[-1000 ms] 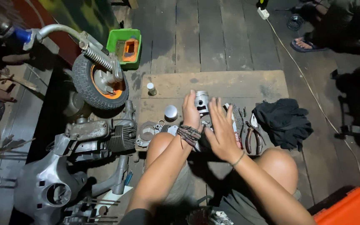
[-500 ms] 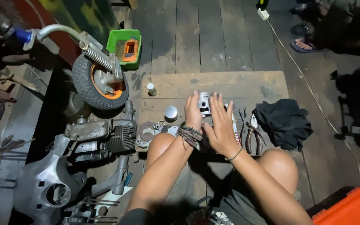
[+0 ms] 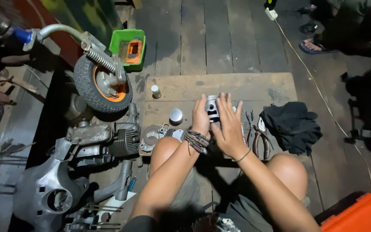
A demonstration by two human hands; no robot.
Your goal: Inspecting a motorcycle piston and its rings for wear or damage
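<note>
I sit over a cardboard sheet [image 3: 245, 88] on a wooden floor, knees up. Both hands hold a silver metal piston [image 3: 212, 108] between them above the cardboard. My left hand [image 3: 200, 118], with a braided wristband, grips its left side. My right hand [image 3: 229, 126] covers its right side with fingers spread upward. A second silver cylinder [image 3: 176, 116] stands on the cardboard just left of my left hand. A flat ring-shaped gasket [image 3: 152, 136] lies near my left knee.
A small engine [image 3: 108, 139] and a wheel with an orange hub [image 3: 104, 86] lie at left, a green tray [image 3: 128, 48] behind. Pliers [image 3: 258, 139] and a black cloth [image 3: 293, 125] sit at right. An orange case [image 3: 361, 212] is bottom right. Another person's sandalled foot [image 3: 316, 45] is top right.
My right hand has shifted from below the piston to its right side, fingers now raised and spread. The piston stays between both hands.
</note>
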